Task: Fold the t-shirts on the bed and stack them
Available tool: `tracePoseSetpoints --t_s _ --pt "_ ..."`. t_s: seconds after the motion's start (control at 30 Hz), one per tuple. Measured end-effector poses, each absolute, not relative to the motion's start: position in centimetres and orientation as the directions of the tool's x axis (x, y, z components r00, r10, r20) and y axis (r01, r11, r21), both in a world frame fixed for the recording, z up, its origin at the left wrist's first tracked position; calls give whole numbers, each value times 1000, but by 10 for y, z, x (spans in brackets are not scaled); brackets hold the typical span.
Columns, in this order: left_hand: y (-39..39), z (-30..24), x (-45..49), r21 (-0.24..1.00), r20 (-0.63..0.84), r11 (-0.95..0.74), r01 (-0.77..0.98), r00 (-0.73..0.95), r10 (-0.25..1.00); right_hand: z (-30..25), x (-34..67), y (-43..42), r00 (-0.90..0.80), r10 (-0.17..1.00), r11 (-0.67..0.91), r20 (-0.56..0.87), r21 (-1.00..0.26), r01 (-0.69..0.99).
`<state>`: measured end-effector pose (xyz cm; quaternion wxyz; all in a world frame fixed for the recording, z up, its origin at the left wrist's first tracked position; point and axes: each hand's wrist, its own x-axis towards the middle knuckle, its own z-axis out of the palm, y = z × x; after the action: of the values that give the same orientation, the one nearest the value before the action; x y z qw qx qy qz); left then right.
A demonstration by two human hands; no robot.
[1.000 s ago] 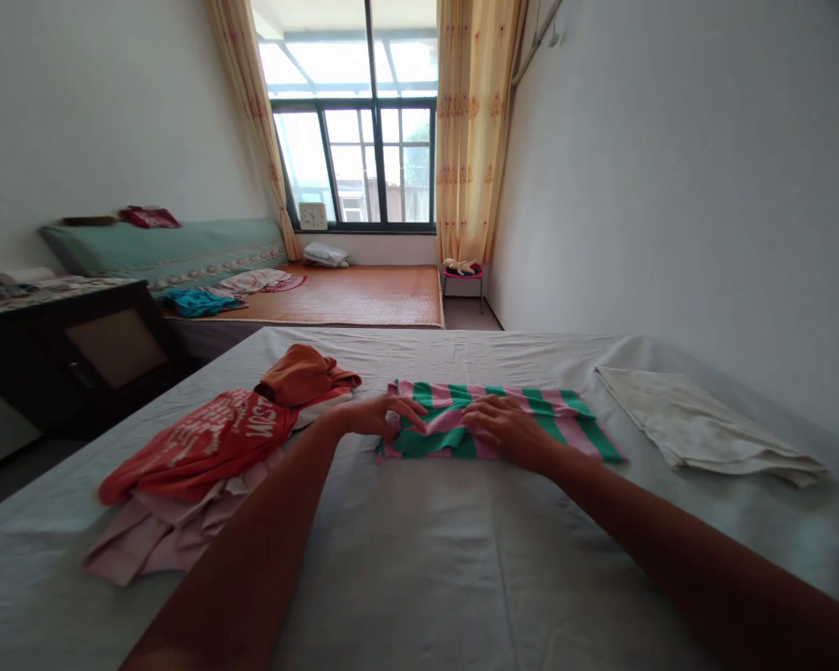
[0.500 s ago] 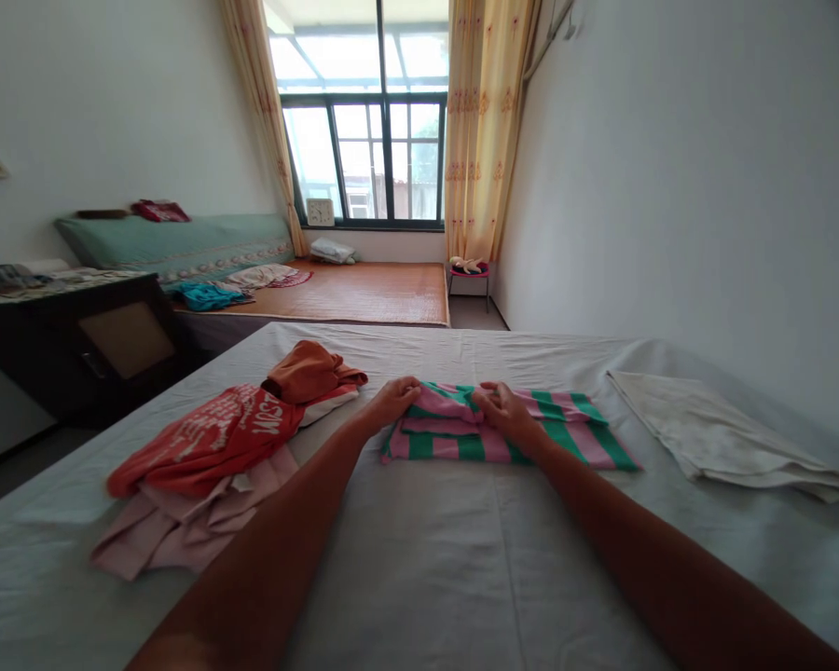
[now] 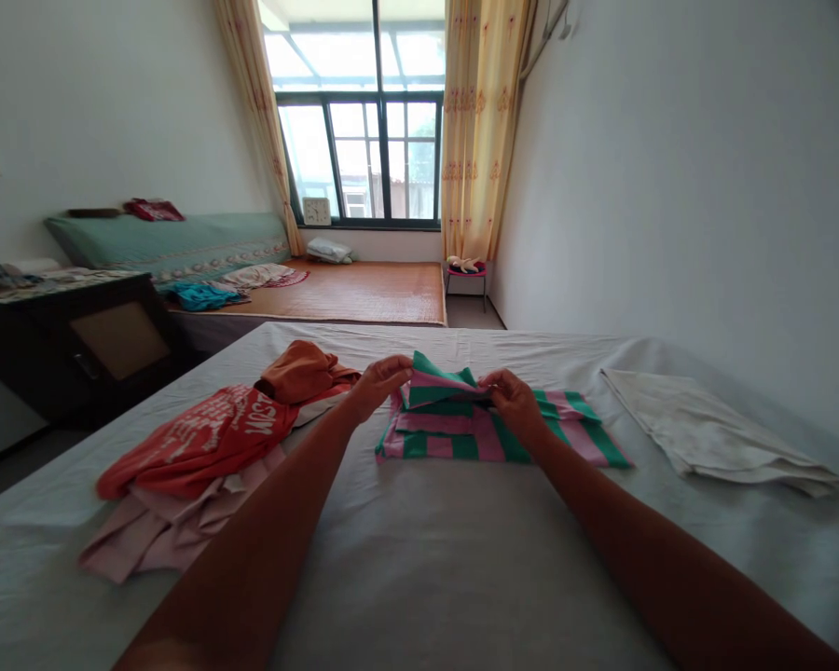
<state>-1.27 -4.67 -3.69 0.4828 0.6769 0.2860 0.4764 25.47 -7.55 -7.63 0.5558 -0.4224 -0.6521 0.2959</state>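
Note:
A pink-and-green striped garment [image 3: 454,445] lies partly folded, long side across, on the sheet-covered bed [image 3: 419,559]. My left hand [image 3: 386,377] pinches the left end of a raised flap of it. At the flap's right end, the fingers of my right hand [image 3: 514,396] are closed on the same cloth. The flap stands a little above the rest of the garment, which stays flat on the sheet. Whether it is a shirt or another piece of clothing, I cannot tell.
Left of my arms lies a heap with a red printed shirt [image 3: 202,443], an orange cloth [image 3: 304,371] and a pink cloth [image 3: 146,531]. A folded white cloth [image 3: 713,433] is on the right. Beyond stand a dark cabinet [image 3: 112,335] and a mat-covered bed [image 3: 370,289].
Both hands have lifted the garment's flap slightly, so its green-striped edge now stands up between them. The view has shifted a little.

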Motion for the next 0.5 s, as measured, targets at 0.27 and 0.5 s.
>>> tracePoseSetpoints --t_s 0.27,0.5 --pt "-47 -42 -15 953 300 -284 -105 450 841 -81 249 -88 -204 906 424 371 -788 446" --pt "-46 -43 -14 949 306 -308 -69 445 842 -80 233 -78 -78 913 374 401 -743 555"
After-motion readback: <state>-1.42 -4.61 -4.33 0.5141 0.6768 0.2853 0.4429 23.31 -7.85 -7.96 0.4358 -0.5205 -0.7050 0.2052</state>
